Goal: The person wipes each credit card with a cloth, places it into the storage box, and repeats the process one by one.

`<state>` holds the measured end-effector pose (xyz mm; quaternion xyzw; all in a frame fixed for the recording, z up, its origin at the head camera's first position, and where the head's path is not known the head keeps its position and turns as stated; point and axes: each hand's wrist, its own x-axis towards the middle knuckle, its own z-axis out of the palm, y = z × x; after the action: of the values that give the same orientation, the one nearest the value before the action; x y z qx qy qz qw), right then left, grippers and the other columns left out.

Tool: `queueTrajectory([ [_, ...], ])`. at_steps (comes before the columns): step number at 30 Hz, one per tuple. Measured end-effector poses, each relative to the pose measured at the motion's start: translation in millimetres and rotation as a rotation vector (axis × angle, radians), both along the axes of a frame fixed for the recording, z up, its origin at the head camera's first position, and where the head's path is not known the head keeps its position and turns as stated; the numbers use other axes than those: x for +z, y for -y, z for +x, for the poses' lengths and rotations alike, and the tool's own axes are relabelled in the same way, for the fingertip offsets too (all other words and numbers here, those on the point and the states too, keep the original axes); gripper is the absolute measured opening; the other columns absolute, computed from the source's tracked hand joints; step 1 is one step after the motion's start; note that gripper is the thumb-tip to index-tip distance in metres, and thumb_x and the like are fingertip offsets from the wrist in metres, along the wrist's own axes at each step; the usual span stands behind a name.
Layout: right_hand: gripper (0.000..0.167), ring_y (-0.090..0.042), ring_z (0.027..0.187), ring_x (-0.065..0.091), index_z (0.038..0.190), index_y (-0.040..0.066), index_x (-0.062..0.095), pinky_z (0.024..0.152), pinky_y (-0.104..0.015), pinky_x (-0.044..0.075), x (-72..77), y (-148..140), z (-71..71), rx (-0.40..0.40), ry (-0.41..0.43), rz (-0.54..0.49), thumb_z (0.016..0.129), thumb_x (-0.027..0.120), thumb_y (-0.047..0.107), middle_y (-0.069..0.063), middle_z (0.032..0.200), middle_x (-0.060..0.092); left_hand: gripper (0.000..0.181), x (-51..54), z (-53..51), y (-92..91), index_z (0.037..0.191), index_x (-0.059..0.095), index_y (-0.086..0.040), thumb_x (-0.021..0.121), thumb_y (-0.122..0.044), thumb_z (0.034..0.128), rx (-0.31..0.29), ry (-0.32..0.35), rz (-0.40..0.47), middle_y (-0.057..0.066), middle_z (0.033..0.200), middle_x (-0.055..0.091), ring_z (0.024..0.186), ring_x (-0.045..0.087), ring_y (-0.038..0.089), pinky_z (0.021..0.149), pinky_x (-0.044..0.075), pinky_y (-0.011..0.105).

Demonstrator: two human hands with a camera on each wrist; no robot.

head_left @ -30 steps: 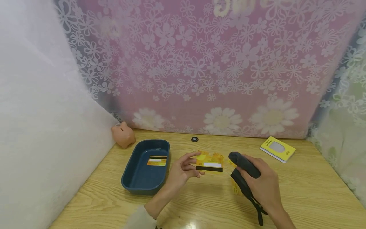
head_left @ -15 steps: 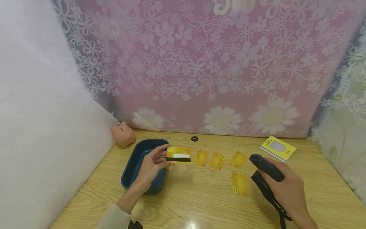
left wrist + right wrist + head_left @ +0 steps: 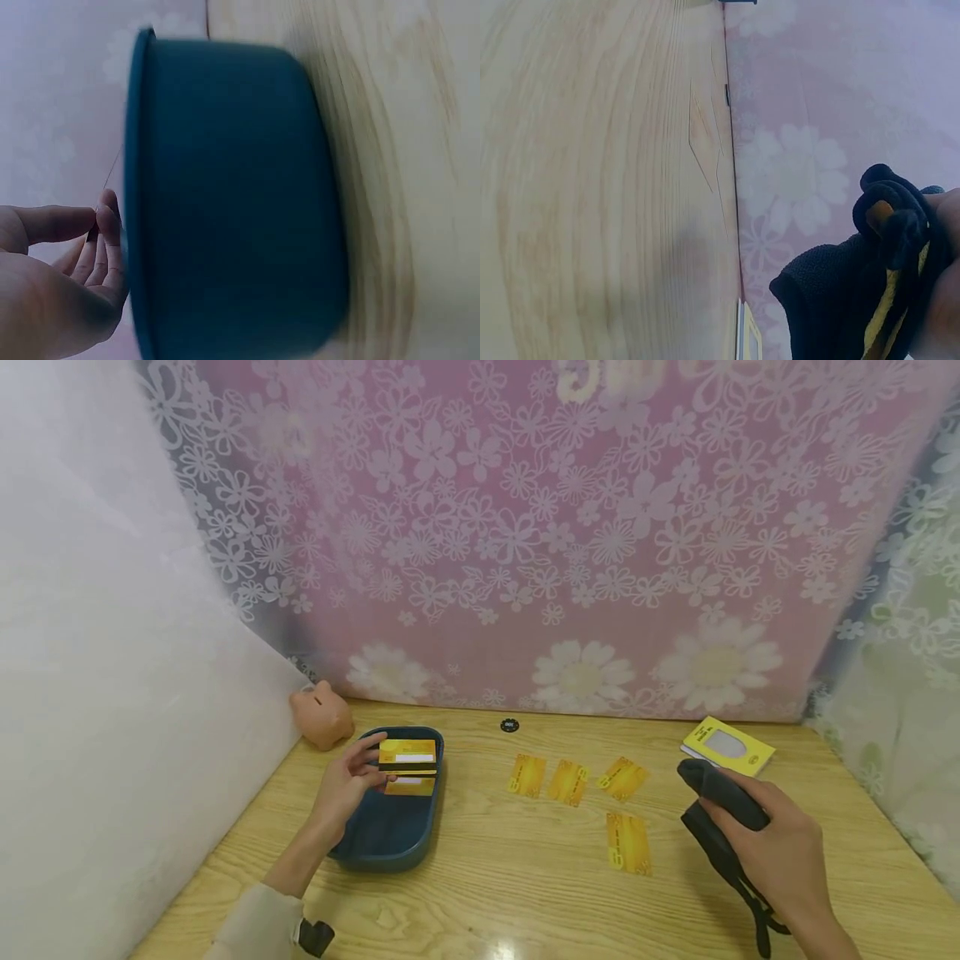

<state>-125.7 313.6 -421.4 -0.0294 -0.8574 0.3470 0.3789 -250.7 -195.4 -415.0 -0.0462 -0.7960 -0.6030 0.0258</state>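
Note:
Over the blue tray (image 3: 386, 862), the left hand (image 3: 341, 789) pinches a yellow card (image 3: 407, 748) with a black stripe by its left edge. Below that card, a second striped card (image 3: 408, 787) lies in the tray, partly covered from view. The left wrist view has the hand (image 3: 67, 277) beside the rim of the tray (image 3: 232, 202), with the card seen edge-on. Off to the right, the right hand (image 3: 780, 843) grips a dark folded cloth (image 3: 723, 797) above the table; the cloth (image 3: 832, 292) also shows in the right wrist view.
Orange-yellow cards (image 3: 528, 776), (image 3: 570, 782), (image 3: 623, 778) lie in a row, another card (image 3: 628, 843) nearer. A black chip (image 3: 510, 725) is behind them. A piggy bank (image 3: 322, 717) stands left of the tray, a yellow booklet (image 3: 729, 746) at back right.
The left hand has carried the card leftward from mid-table to over the tray. The right hand has moved right with the cloth, uncovering the cards on the table.

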Motion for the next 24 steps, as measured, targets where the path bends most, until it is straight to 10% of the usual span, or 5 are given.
queueTrajectory([
  [9, 0.042, 0.027, 0.088, 0.048, 0.120, 0.014, 0.079, 0.071, 0.001, 0.041, 2.8, -2, 1.1, -0.027, 0.015, -0.014, 0.080, 0.091, 0.011, 0.045, 0.101, 0.052, 0.061, -12.6, -15.8, 18.3, 0.153, 0.049, -0.002, 0.056, 0.009, 0.0934, 0.054, 0.079, -0.080, 0.030, 0.133, 0.061, 0.091, 0.074, 0.032, 0.081, 0.061, 0.041],
  [24, 0.042, 0.026, 0.087, 0.049, 0.122, 0.013, 0.078, 0.070, 0.000, 0.042, 4.1, -1, 4.8, -0.027, 0.037, -0.018, 0.082, 0.090, 0.014, 0.044, 0.102, 0.052, 0.063, -27.1, -29.5, 6.4, 0.154, 0.047, 0.001, 0.055, 0.014, 0.0927, -0.072, 0.110, -0.219, 0.034, 0.143, 0.055, 0.088, 0.073, 0.024, 0.077, 0.060, 0.038],
])
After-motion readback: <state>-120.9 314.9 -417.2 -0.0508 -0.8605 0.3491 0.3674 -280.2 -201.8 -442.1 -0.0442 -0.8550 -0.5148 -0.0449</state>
